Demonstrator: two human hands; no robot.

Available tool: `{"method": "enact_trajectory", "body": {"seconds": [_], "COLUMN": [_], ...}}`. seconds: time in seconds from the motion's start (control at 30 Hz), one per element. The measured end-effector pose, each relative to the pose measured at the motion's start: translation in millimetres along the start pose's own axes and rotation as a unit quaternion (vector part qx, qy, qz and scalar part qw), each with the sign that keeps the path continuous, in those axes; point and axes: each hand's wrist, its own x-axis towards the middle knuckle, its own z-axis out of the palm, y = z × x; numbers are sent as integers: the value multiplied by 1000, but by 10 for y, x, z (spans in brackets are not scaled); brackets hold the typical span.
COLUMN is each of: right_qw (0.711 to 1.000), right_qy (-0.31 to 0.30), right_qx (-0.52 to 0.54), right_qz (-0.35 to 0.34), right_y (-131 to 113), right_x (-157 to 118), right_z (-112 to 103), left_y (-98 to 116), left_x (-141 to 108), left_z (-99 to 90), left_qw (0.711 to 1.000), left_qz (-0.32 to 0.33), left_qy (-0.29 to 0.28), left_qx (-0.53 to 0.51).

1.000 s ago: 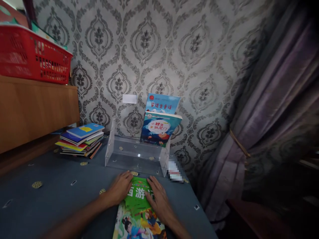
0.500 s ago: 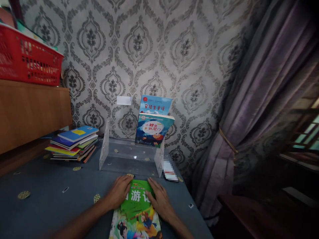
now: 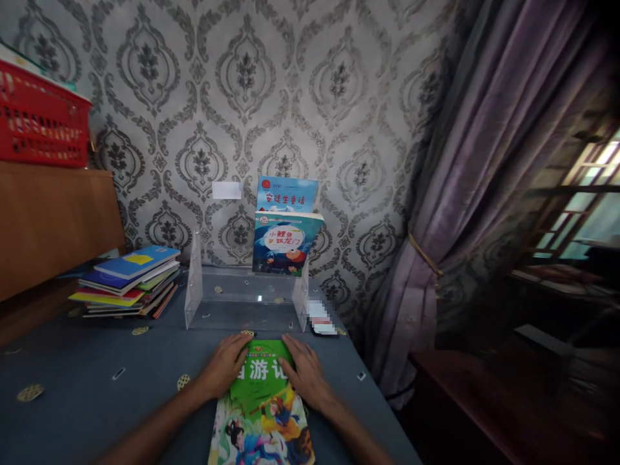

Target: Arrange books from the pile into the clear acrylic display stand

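Note:
A green picture book lies face up on the blue-grey table near its front edge. My left hand rests along the book's upper left edge, and my right hand lies over its upper right edge, thumb on the cover. Both hands press around the book from the sides. Just beyond stands a clear acrylic rack. On its upper right part two books lean upright: a light-blue one behind and a teal one in front.
A stack of books sits at the left of the table. Right of the rack lies a phone. A red basket stands on a wooden cabinet at the left. A purple curtain hangs at the right.
The view has shifted slightly to the right, so most things appear further left. Both hands remain at the sides of the green book.

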Motion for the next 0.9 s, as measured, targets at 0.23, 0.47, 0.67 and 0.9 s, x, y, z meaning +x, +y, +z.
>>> {"method": "enact_trajectory", "body": {"seconds": [0.23,0.47,0.67,0.9], "right_qw": [1000,1000,999,998], "right_qy": [10,7,-2,-50], "right_qx": [-12,-6,-35,-36], "right_qz": [-7,-2,14,11], "right_y": [10,-27,-51,-254], "right_x": [3,-9,-6,-385], "right_z": [34,5,35,-10], "left_y": [-18,-54,-44,-71], "left_x": [7,12,21,37], "left_z": [-9,21,19,24], "left_qw": [1000,1000,1000,1000], "left_qz": [7,5,21,27], "left_qy": [4,6,10,13], "left_qx": [-5,-2,-3,1]}}
